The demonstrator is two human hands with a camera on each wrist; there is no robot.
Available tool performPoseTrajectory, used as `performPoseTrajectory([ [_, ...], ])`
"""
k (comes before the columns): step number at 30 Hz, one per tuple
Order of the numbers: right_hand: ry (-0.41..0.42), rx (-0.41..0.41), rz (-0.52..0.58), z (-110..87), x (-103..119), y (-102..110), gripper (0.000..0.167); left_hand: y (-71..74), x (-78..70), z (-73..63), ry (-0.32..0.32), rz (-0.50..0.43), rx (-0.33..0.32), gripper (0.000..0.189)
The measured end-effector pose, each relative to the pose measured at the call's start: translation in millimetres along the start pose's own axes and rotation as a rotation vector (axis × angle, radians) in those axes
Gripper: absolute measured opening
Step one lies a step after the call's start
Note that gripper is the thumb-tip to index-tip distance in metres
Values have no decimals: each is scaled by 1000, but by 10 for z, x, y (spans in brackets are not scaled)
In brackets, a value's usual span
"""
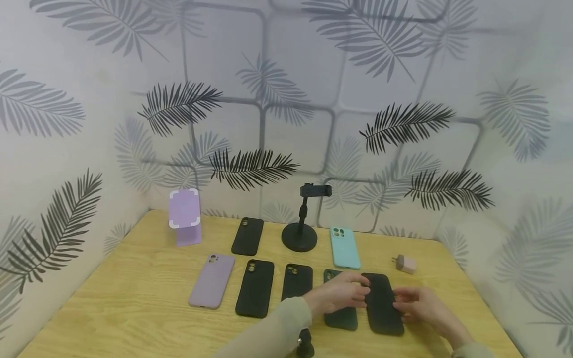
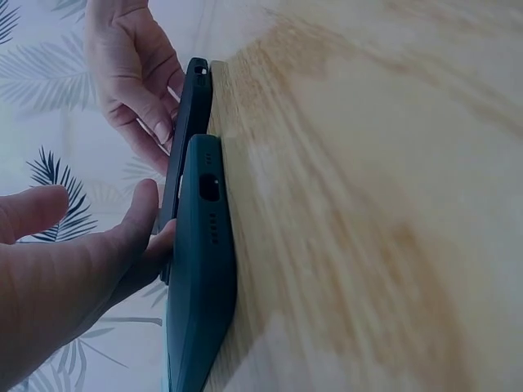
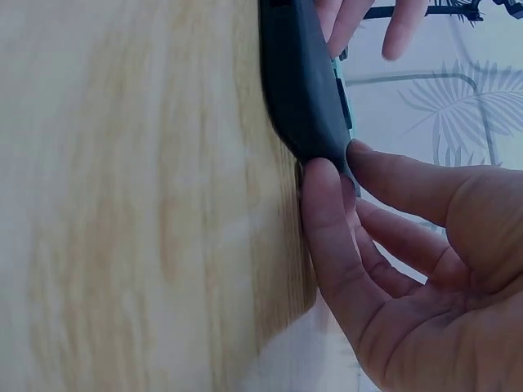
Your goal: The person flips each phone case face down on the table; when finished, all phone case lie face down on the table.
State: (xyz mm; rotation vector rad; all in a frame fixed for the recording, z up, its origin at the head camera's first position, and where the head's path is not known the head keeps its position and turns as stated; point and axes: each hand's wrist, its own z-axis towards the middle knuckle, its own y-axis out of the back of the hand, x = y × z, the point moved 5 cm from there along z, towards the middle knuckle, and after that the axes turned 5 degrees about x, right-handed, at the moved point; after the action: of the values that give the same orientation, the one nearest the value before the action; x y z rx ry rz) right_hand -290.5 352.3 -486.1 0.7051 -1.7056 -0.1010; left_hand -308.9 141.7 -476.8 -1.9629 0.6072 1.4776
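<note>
A black phone case [image 1: 384, 308] lies face down at the right end of the front row. My right hand [image 1: 421, 311] is at its right side; in the right wrist view, the thumb and a finger [image 3: 327, 204] pinch the case's edge. Above the dark green phone case [image 1: 341, 319] reaches my left hand [image 1: 342, 293], its fingertips at the black case's upper left edge. Its thumb stands apart from the fingers in the left wrist view, where the green case [image 2: 204, 269] shows its port cutout. The left hand covers part of the green case.
Left along the row lie two more black cases [image 1: 255, 288] [image 1: 297, 281] and a lilac case [image 1: 212, 281]. Behind are another black case [image 1: 247, 236], a turquoise case [image 1: 345, 248], a black phone stand [image 1: 300, 237], a lilac stand [image 1: 185, 209] and a charger plug [image 1: 406, 264].
</note>
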Motion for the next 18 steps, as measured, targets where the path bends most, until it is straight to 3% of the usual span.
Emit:
performPoseTrajectory([
  [10,101,-28,-44,3,45,63,54,115,-111,-74,-35,125,-20,35],
  [18,182,92,116,130,295,-187,58,250,-71,-211,-32,87,49,36],
])
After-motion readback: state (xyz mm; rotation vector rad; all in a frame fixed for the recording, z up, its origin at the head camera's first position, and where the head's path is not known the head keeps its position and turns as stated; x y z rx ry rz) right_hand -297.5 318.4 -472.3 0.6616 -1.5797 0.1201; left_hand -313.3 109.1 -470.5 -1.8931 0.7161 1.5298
